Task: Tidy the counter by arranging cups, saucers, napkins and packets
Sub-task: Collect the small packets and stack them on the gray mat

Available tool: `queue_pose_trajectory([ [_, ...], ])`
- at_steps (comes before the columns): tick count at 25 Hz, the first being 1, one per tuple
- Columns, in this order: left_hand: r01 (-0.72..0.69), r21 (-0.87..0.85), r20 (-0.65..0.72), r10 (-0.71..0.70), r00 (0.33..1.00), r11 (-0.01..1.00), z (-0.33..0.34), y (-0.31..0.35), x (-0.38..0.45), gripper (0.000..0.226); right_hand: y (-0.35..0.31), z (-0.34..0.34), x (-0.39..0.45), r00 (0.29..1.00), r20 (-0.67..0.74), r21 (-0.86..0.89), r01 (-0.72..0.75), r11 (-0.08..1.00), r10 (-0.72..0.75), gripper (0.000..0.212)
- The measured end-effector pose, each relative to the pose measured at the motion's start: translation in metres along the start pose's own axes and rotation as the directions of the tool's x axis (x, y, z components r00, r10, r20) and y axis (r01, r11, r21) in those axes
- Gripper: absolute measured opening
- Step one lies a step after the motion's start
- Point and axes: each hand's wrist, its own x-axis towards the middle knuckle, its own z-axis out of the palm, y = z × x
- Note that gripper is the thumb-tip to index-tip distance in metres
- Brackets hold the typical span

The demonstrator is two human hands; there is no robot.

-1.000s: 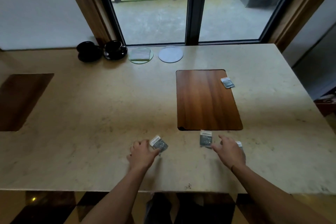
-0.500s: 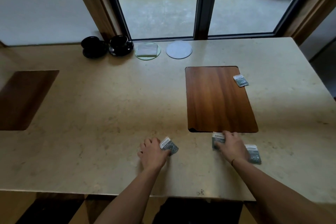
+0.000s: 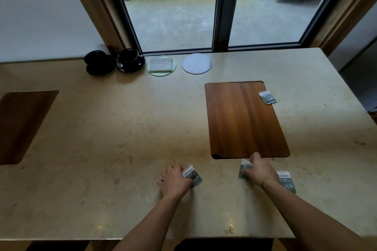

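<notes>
Far edge of counter (image 3: pixel 102 128), by the window: two black cups (image 3: pixel 95 58) (image 3: pixel 128 56) on black saucers (image 3: pixel 100 67) (image 3: pixel 130 65), touching side by side. Next right, a glass saucer (image 3: pixel 161 66) holding a folded napkin (image 3: pixel 160 64); then a second glass saucer (image 3: pixel 196 63), bare as far as can be told. This row looks already arranged, lined up along the back.

Wood inset (image 3: pixel 24 124) at the left edge. A second wood panel (image 3: pixel 242 120) right of centre.

Near edge, the loose items. Left hand (image 3: pixel 175 179), back up, wrist straight, fingers curled over the left side of a packet (image 3: pixel 192 175) lying on the counter; likely gathering it in. Right hand (image 3: pixel 258 171), back up, angled inward, just below the panel's near edge; thumb and fingers pinch a second packet (image 3: pixel 243 169), tips of the fingers hidden beneath the hand. A third packet (image 3: pixel 286 181) lies flat just right of that wrist, partly covered by the forearm. A fourth packet (image 3: pixel 267 97) sits well apart, straddling the panel's far right edge.

Judgement: packets being collected, two in hand, two to fetch.
</notes>
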Motion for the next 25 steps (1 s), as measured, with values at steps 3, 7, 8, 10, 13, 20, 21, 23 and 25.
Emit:
queue_pose_trajectory([
  [3,-0.043,-0.068,-0.005,0.043,0.999,0.997,-0.007,-0.001,0.001,0.022,0.002,-0.001,0.000,1.000,0.013,0.081,0.008,0.997,-0.010,0.037],
  [7,-0.095,-0.153,0.007,0.097,0.995,0.984,-0.018,-0.002,0.005,0.017,-0.001,-0.006,-0.001,0.997,0.078,0.319,0.003,0.948,-0.029,0.039],
  [8,-0.104,-0.183,0.025,0.111,0.994,0.978,-0.020,-0.002,0.007,0.017,-0.002,-0.008,-0.003,0.996,0.081,0.362,-0.003,0.932,-0.029,0.037],
  [10,-0.088,-0.307,0.095,0.122,0.988,0.948,-0.019,-0.003,0.013,0.016,0.000,-0.011,-0.006,0.997,0.072,0.395,0.003,0.919,-0.034,0.029],
  [13,-0.086,-0.466,0.146,0.172,0.974,0.881,-0.018,-0.002,0.020,0.022,0.010,-0.015,-0.012,0.999,0.051,0.441,-0.006,0.898,-0.019,0.018],
  [20,-0.125,-0.580,0.228,0.308,0.924,0.805,-0.020,0.040,0.020,0.030,0.057,-0.035,-0.035,0.987,-0.074,0.563,-0.079,0.823,0.146,0.017],
  [21,-0.128,-0.592,0.230,0.319,0.920,0.795,-0.019,0.048,0.017,0.027,0.065,-0.038,-0.037,0.982,-0.080,0.564,-0.096,0.820,0.170,0.018],
  [23,-0.129,-0.612,0.236,0.336,0.912,0.780,-0.018,0.063,0.012,0.022,0.079,-0.044,-0.039,0.975,-0.093,0.551,-0.117,0.826,0.200,0.019],
  [25,-0.134,-0.619,0.238,0.347,0.907,0.774,-0.017,0.074,0.010,0.019,0.091,-0.047,-0.039,0.969,-0.099,0.547,-0.137,0.826,0.226,0.014],
])
